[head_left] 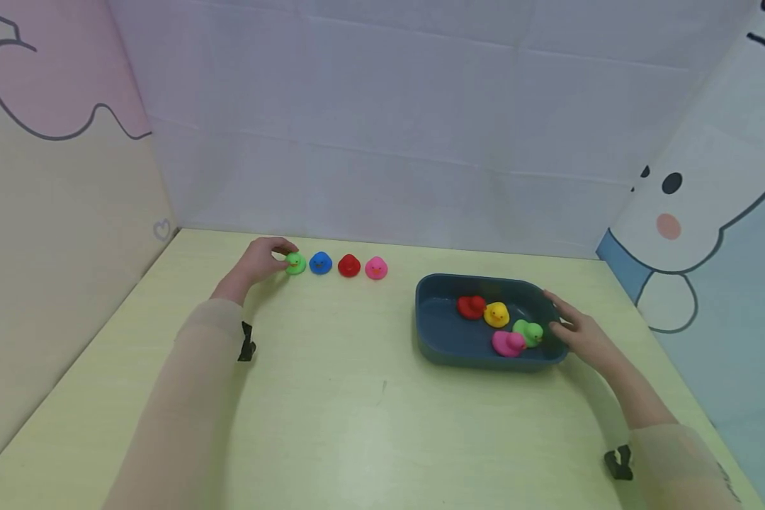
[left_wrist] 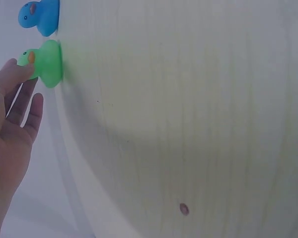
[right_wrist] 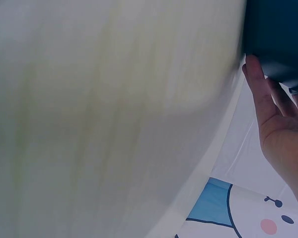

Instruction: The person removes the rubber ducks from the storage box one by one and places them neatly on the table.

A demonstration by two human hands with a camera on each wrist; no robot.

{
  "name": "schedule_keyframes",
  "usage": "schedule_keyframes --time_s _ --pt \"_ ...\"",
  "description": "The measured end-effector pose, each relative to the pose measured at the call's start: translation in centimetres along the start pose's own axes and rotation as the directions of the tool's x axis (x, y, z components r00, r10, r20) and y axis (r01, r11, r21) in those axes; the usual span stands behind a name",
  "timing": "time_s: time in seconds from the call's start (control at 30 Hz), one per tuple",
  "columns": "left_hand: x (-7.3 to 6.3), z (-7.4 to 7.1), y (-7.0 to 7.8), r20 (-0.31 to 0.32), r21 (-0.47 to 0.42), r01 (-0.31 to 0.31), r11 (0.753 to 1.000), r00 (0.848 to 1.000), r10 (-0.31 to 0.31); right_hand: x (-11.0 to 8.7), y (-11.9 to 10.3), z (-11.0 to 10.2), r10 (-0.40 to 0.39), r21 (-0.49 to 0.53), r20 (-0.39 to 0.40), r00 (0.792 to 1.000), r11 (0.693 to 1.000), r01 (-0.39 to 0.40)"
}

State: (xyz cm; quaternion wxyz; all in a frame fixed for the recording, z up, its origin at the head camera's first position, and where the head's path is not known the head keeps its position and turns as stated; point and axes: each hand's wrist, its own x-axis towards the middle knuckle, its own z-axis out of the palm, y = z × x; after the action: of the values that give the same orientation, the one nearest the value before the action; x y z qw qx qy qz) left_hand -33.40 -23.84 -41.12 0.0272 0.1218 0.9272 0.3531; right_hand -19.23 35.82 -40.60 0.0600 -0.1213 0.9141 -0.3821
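In the head view my left hand [head_left: 263, 261] pinches a light green rubber duck [head_left: 296, 263] at the left end of a row. The left wrist view shows the thumb and fingers at the head of the green duck [left_wrist: 50, 63], its base at the tabletop. Beside it stand a blue duck [head_left: 321, 263], a red duck [head_left: 349, 265] and a pink duck [head_left: 376, 268]. On the right, my right hand [head_left: 585, 336] holds the right end of a dark blue basin [head_left: 449, 347], thumb over the rim. Some fingers are hidden behind the basin [right_wrist: 275, 39] in the right wrist view.
Inside the basin lie a red duck [head_left: 470, 307], a yellow duck [head_left: 496, 314], a green duck [head_left: 530, 331] and a pink duck [head_left: 508, 343]. Pale wood-grain tabletop [head_left: 331, 411] spreads in front. A white sheet [head_left: 382, 142] stands behind, with printed panels at both sides.
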Motion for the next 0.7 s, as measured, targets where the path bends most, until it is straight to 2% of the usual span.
schedule_keyframes --time_s 0.37,0.7 --pt "-0.16 0.06 -0.4 -0.005 -0.073 0.056 0.996 0.998 -0.056 0.14 -0.03 -0.1 0.029 -0.004 0.017 0.999 1.0 -0.029" --pt "-0.18 -0.12 -0.15 -0.005 -0.082 0.061 0.995 0.998 -0.062 0.08 0.02 -0.12 0.028 0.0 0.013 1.0 1.0 -0.028"
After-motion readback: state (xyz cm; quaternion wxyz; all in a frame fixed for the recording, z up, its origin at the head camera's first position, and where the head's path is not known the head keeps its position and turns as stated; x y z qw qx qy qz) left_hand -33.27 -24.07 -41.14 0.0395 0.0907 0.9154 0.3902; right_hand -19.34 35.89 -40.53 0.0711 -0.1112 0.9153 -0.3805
